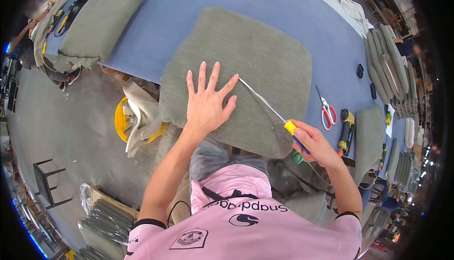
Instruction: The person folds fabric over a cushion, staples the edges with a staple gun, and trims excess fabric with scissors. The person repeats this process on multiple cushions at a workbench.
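I read this as the step of working the cushion (246, 66) fabric with the screwdriver (269, 108). My left hand (205, 104) lies flat, fingers spread, pressing the grey-green cushion on the blue table (283, 4). My right hand (314, 144) has its grip closed around the yellow-and-blue handle (at about four o'clock). The tool's long axis runs four to ten o'clock, tip pointing toward my left fingertips. The next move calls for steady pressing, I judge.
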The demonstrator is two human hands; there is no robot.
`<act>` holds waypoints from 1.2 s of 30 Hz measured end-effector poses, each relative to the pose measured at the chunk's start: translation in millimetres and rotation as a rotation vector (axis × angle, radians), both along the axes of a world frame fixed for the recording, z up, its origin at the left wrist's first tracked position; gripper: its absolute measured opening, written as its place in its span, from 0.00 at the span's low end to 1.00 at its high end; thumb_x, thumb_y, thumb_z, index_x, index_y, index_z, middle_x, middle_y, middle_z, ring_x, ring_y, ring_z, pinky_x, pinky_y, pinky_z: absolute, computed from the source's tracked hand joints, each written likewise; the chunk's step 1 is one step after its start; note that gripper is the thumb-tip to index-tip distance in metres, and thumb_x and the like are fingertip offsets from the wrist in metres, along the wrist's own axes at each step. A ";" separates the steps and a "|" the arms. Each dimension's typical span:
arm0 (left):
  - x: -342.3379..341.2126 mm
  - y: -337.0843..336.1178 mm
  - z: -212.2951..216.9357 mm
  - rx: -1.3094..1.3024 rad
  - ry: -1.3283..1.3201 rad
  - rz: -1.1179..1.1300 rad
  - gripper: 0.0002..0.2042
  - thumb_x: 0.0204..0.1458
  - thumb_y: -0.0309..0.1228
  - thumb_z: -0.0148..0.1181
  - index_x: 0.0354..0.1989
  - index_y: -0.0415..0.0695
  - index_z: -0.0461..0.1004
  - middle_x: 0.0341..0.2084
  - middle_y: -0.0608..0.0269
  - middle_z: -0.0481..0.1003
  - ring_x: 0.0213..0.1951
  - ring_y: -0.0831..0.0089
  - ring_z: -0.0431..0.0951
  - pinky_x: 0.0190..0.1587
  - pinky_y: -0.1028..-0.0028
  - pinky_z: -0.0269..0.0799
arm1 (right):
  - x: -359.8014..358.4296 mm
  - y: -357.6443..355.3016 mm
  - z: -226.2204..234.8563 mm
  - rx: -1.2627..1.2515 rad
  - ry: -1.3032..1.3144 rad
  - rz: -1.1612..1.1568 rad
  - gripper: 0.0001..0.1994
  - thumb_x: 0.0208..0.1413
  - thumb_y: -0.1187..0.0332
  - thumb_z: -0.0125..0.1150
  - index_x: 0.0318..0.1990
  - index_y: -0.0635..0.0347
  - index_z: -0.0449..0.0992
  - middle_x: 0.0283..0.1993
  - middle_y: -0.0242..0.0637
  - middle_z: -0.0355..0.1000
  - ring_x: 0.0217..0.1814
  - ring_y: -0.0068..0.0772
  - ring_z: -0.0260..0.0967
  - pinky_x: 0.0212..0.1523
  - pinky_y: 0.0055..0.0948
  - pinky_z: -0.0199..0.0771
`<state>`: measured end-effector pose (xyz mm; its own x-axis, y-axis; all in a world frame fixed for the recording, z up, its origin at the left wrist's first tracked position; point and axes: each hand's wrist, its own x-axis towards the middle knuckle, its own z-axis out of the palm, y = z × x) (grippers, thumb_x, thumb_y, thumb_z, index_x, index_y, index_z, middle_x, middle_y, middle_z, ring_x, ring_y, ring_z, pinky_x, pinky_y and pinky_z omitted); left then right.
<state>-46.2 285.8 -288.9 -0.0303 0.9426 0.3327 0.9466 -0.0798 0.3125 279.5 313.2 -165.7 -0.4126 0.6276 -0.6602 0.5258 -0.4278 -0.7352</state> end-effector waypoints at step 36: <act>3.7 -0.6 0.0 0.046 -0.048 0.059 0.33 0.61 0.47 0.61 0.75 0.50 0.69 0.78 0.54 0.63 0.81 0.49 0.52 0.81 0.41 0.39 | 20.9 13.1 -29.7 0.090 -0.001 0.023 0.25 0.75 0.56 0.62 0.73 0.53 0.73 0.33 0.20 0.65 0.29 0.09 0.55 0.23 0.16 0.53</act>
